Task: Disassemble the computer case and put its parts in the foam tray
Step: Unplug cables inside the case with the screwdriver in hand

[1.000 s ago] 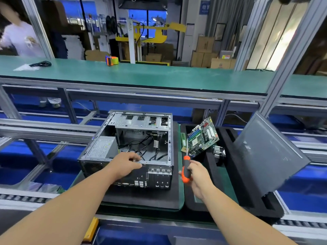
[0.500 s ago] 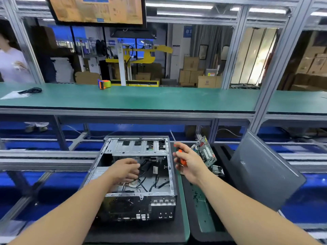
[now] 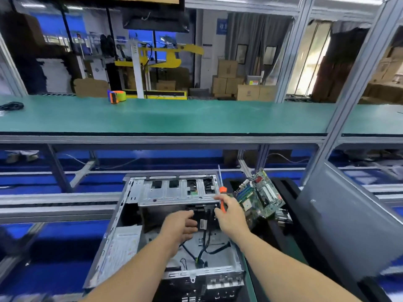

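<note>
Head view, assembly line workstation: open computer case (image 3: 174, 236) lying on its side at bottom centre, side panel already off, drive cage (image 3: 174, 190) at far end, loose black cables (image 3: 205, 247) trailing across bare floor of chassis. Left hand (image 3: 181, 225) reaching inside under drive cage, fingers loosely extended toward dark drive or bracket (image 3: 204, 216), gripping nothing clearly; actual contact impossible to confirm through motion blur. Right hand (image 3: 229, 214) at right rim of case, wrapped around orange-handled screwdriver (image 3: 222, 199), shaft pointing up and away. Motherboard (image 3: 259, 199) already out, propped on edge in black foam tray (image 3: 283, 236) just right of case; grey side panel (image 3: 349, 225) leaning at tray's far right. Green upper bench (image 3: 174, 116) beyond, carrying orange-and-green tape dispenser (image 3: 116, 97).

Judged mid-task: board and panel removed, drive cage, cabling and power supply (image 3: 122, 245) apparently left to strip. Risks from here: pulling a part free with cables attached and straining connectors; fingers scraped on sheet-metal edges under cage; screwdriver tip, held loosely upright beside propped motherboard, knocking or scratching it; upright board tipping over if tray jostled.
</note>
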